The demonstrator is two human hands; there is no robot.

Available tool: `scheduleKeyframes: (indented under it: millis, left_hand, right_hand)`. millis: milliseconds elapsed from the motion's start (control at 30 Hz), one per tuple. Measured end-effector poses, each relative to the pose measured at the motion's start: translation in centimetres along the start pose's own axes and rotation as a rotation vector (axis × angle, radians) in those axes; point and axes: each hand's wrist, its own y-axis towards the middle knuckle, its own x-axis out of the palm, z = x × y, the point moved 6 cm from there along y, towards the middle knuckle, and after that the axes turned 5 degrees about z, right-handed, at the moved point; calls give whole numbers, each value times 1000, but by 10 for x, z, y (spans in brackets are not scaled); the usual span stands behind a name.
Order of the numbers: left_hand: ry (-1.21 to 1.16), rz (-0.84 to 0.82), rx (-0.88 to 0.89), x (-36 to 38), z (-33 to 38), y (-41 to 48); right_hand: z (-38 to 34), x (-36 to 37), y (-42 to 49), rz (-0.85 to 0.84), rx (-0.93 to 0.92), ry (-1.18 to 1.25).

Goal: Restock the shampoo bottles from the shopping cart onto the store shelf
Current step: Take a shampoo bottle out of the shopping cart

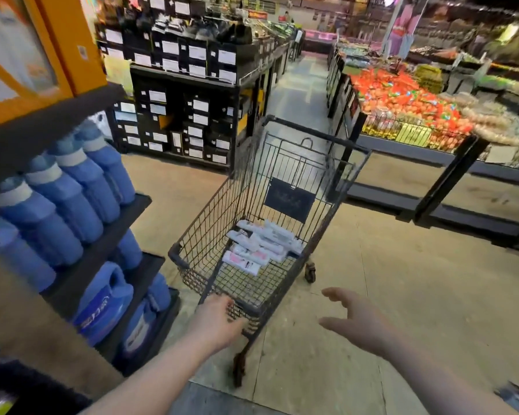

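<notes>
A dark wire shopping cart point(339, 187) stands on the floor in front of me. Several white shampoo bottles point(261, 245) with pink and black labels lie flat in its basket. My left hand point(219, 322) rests on the cart's near rim, fingers curled over the wire edge. My right hand point(360, 322) hovers to the right of the cart, fingers spread, holding nothing. The store shelf point(123, 223) rises at my left, with blue bottles point(63, 187) lined up on one level and larger blue jugs point(105, 301) below.
Black shelving with dark boxes and white labels point(189, 94) stands behind the cart. A produce stand with orange and red packs point(402, 100) runs along the right. An aisle point(303, 85) leads away between them. Tan floor point(402, 280) spreads to the right.
</notes>
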Motion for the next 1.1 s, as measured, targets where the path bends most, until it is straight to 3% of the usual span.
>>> scheduleKeyframes:
  millis: [333,667,800,967,1100]
  left_hand:
    - [-58,-42,-116,-13,16,162]
    - [-115,-35,-446,31,2,304]
    - [-172,-5,-507,48,12,364]
    - [-214,19,-539,79,3,432]
    - [-241,44,-562,98,-18,460]
  right_hand:
    - [-27,-11,213,-121,-18,-51]
    - [-4,61,479,-452,-46,-186]
    - [16,92,539,-529,-43,-291]
    - [45,139,614,-559,-88,-471]
    - [70,170,655,-446,-74,-539]
